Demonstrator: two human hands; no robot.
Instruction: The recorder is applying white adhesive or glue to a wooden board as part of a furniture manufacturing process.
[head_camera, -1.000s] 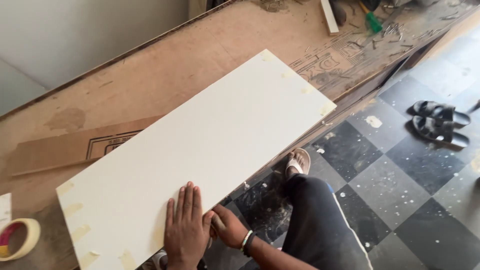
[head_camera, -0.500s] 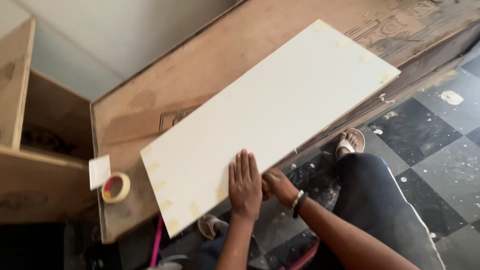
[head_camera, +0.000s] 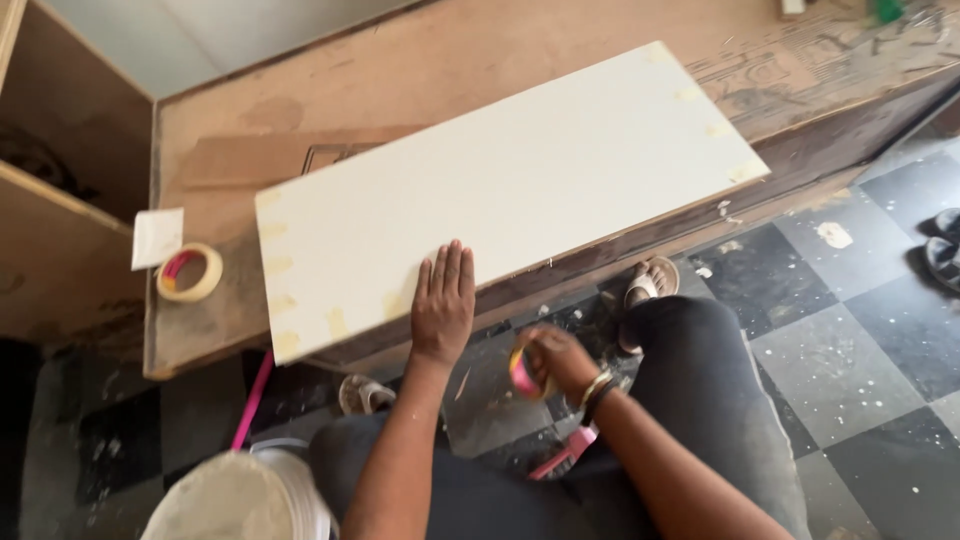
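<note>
A long white board (head_camera: 520, 190) lies flat on a brown wooden workbench (head_camera: 400, 70), its near edge hanging over the bench front. Pieces of pale tape stick along its left and near edges. My left hand (head_camera: 443, 303) presses flat on the board's near edge, fingers together. Below the bench edge, my right hand (head_camera: 553, 362) is closed around a small roll of tape with a pink core (head_camera: 523, 372); a bracelet sits on that wrist.
Another roll of masking tape (head_camera: 189, 272) and a white card (head_camera: 157, 237) lie at the bench's left end. A plywood cabinet (head_camera: 60, 200) stands left. A white bucket (head_camera: 240, 500) sits by my knee. Black-and-grey checkered floor (head_camera: 850, 330), sandals (head_camera: 940, 250) at right.
The view has swung right, so board and bench sit further right in the frame. My right hand dropped lower below the bench edge and now shows the tape roll. The left hand stays on the board.
</note>
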